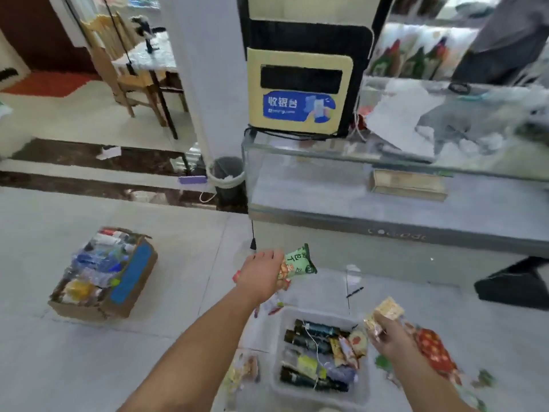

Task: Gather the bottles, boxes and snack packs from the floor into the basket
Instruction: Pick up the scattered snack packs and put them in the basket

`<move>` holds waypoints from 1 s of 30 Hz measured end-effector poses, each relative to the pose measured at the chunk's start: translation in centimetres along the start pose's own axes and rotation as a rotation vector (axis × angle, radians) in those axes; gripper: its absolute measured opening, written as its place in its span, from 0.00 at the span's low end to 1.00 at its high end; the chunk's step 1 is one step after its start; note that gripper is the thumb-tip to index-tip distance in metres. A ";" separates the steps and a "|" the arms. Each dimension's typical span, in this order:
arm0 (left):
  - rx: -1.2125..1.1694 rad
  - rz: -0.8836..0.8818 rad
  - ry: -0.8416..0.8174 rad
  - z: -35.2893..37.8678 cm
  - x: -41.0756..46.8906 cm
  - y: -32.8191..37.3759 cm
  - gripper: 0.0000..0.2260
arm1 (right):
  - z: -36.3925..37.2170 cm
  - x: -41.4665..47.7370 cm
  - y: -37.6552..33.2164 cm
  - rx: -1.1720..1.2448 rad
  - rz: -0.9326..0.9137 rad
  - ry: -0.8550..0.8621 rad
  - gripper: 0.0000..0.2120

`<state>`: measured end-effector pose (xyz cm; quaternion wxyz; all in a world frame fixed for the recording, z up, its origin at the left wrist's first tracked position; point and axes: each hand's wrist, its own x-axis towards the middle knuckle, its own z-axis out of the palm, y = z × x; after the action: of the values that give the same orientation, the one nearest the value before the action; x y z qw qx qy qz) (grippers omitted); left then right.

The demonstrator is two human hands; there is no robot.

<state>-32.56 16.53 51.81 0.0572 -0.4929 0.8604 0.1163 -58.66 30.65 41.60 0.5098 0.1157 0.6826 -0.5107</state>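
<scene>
– Snack pack (298, 263), the green one: which of your hands has it?
– The left. My left arm is stretched well forward, back of the hand up, and my left hand (261, 275) grips the snack pack by its lower end, out past the far left corner of the basket (277, 346). My right hand (389, 337) is lower and nearer to me, just beside the basket's right rim, with its fingers curled round a pale yellow pack (386, 312).
– And the basket?
– On the floor (193, 292) between my forearms, with dark bottles (315, 331) lying side by side in it and a few packs at their right end.
– Anything hard to make out?
– A red pack (433, 349) lies partly behind my right wrist. Blurred packs (242, 370) lie left of the basket; I cannot read them. Both arms are cut off at the bottom edge. Well to the left stands a full cardboard box (130, 286).
</scene>
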 end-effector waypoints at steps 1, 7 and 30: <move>0.006 0.056 -0.008 -0.5 0.6 -0.3 0.24 | -0.2 -1.0 0.9 0.046 -0.003 0.043 0.03; -0.015 0.342 -0.097 -1.4 2.8 1.1 0.22 | -1.4 -8.1 4.6 0.392 0.001 0.229 0.09; 0.062 0.761 -0.276 41.2 9.1 -6.5 0.24 | 8.9 16.9 37.9 0.605 -0.063 0.525 0.16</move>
<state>-32.25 16.40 9.09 0.1400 -0.1172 0.9687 0.1684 -35.47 34.36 6.30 0.2450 0.3661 0.6119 -0.6569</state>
